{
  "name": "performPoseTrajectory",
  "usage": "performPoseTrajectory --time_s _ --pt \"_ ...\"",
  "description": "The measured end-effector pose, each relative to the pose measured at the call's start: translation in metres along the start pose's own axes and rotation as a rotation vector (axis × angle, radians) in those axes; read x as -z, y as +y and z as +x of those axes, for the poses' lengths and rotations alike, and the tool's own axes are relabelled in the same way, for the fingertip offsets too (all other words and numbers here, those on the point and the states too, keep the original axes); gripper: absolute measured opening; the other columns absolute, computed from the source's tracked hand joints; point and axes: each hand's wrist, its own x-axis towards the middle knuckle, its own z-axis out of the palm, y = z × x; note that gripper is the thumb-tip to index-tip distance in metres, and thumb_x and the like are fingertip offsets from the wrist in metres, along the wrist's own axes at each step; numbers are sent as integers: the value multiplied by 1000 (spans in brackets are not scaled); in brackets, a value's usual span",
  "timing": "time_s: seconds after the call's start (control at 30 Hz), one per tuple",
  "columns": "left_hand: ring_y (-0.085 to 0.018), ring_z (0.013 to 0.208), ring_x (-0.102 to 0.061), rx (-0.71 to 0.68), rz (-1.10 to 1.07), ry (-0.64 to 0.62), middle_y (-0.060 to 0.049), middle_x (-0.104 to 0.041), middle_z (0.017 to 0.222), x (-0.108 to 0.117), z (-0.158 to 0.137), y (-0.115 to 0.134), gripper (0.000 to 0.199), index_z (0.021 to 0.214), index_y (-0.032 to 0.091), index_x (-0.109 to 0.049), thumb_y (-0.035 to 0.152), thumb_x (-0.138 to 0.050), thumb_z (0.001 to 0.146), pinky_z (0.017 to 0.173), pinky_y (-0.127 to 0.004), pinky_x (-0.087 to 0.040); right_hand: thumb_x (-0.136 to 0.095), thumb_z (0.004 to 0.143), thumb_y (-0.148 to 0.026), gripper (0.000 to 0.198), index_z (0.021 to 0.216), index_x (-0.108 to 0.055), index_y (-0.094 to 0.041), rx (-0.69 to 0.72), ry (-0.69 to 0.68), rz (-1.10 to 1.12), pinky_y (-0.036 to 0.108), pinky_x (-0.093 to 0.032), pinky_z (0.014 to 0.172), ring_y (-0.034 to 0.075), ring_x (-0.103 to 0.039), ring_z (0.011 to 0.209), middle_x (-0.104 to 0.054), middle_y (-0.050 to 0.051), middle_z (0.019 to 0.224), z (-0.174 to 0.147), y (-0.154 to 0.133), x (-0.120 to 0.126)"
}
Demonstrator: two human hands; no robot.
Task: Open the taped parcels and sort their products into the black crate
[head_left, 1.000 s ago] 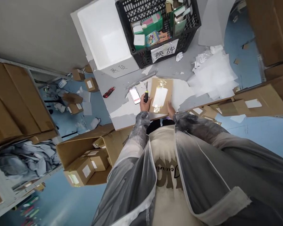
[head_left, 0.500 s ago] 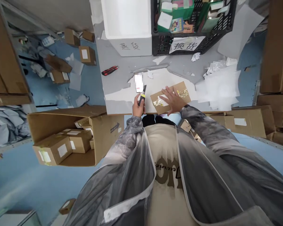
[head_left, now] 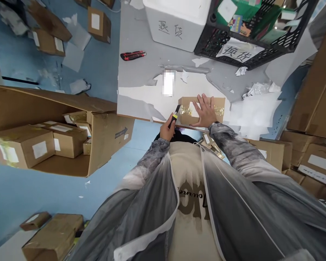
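Observation:
My left hand (head_left: 167, 129) is closed around a black and yellow utility knife (head_left: 174, 119), its tip pointing up beside the left end of a small cardboard box (head_left: 186, 118). I cannot tell whether the tip touches the box. My right hand (head_left: 206, 111) lies on top of the box with fingers spread, partly covering a white label. Shiny tape runs along the box, which sits at the table's front edge. Beyond the knife lies a phone (head_left: 168, 83) with a bright, blurred screen. A red and black utility knife (head_left: 133, 55) rests farther back on the left.
A white bin (head_left: 176, 36) and a black crate (head_left: 244, 54) with goods stand at the back. White sheets (head_left: 256, 110) lie on the right of the table (head_left: 141, 76). An open carton (head_left: 103, 139) holding boxes stands at left; more boxes (head_left: 317, 163) are at right.
The small box has turned from slanted to nearly square with the table edge, under my right hand. My left hand has brought the knife right, beside the box's end. The view has shifted.

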Motion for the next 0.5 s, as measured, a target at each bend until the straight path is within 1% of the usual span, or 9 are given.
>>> performPoseTrajectory --time_s 0.1,0.2,0.3,0.37,0.4,0.5 --pt "-14 51 -60 -12 -3 -10 -2 -81 89 -1 3 -2 82 188 25 -64 75 -61 123 45 -25 -55 -96 83 -94 146 198 -39 -26 -6 -4 -10 93 21 146 60 5 195 -14 17 211 2 -2 1" --pt "-17 52 -62 -19 21 -9 -3 -81 84 -1 8 -2 81 186 23 -66 72 -63 122 49 -28 -59 -94 85 -94 145 198 -38 -24 2 1 -16 93 20 147 60 5 195 -14 18 211 2 -3 1" --pt "-23 63 -74 -57 86 15 -6 -83 85 1 9 0 78 185 21 -68 69 -63 123 66 -34 -70 -93 86 -95 146 198 -37 -22 17 7 -31 92 21 147 60 3 195 -14 20 210 3 -2 -1" --pt "-26 71 -79 -82 141 16 -7 -84 87 4 6 3 76 183 21 -69 68 -61 124 77 -38 -74 -94 84 -95 149 199 -35 -21 28 11 -57 92 21 147 60 2 195 -14 21 210 3 0 -3" --pt "-27 72 -79 -90 170 9 -7 -84 87 6 4 4 76 183 21 -69 68 -59 125 79 -38 -74 -95 83 -95 151 200 -33 -21 35 14 -76 92 20 147 60 2 195 -13 21 210 2 0 -4" --pt "-26 71 -78 -106 268 -24 -7 -84 87 12 -3 5 78 185 20 -67 71 -50 128 79 -36 -71 -97 81 -93 159 202 -25 -19 61 23 -153 94 18 147 61 1 194 -10 22 211 1 3 -7"
